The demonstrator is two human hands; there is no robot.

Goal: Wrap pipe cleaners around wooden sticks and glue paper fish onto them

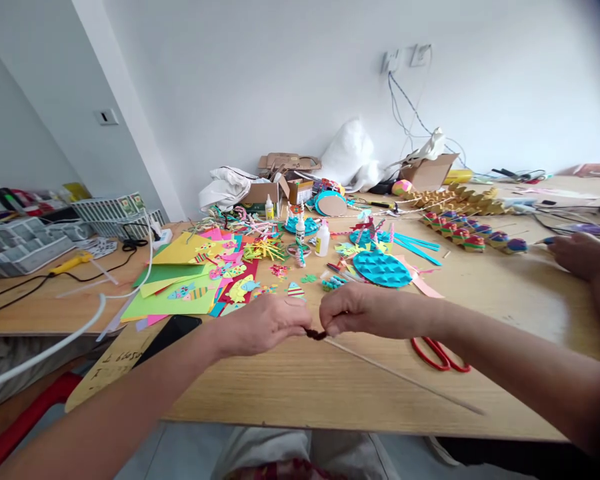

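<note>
Above the front of the table, my left hand (265, 323) and my right hand (360, 310) are close together, fingers pinched. Between them runs a short, dark brown, fuzzy pipe cleaner (315, 334), its two ends inside my fingertips. A long thin pale strip (405, 373), like a stick or a light pipe cleaner, slants from below my right hand toward the table's front edge; I cannot tell whether my fingers touch it. Scissors with red handles (440, 353) lie partly under my right forearm. Just beyond my hands are paper fish (296, 291) and a blue egg-carton piece (381, 268).
Coloured paper sheets (173, 293) and a black phone (167, 337) lie on the left. White glue bottles (323, 239) stand mid-table. Painted egg-carton strips (473, 233) lie right, near another person's hand (580, 253). A white cable (87, 320) crosses the left side. Boxes (263, 193) stand behind.
</note>
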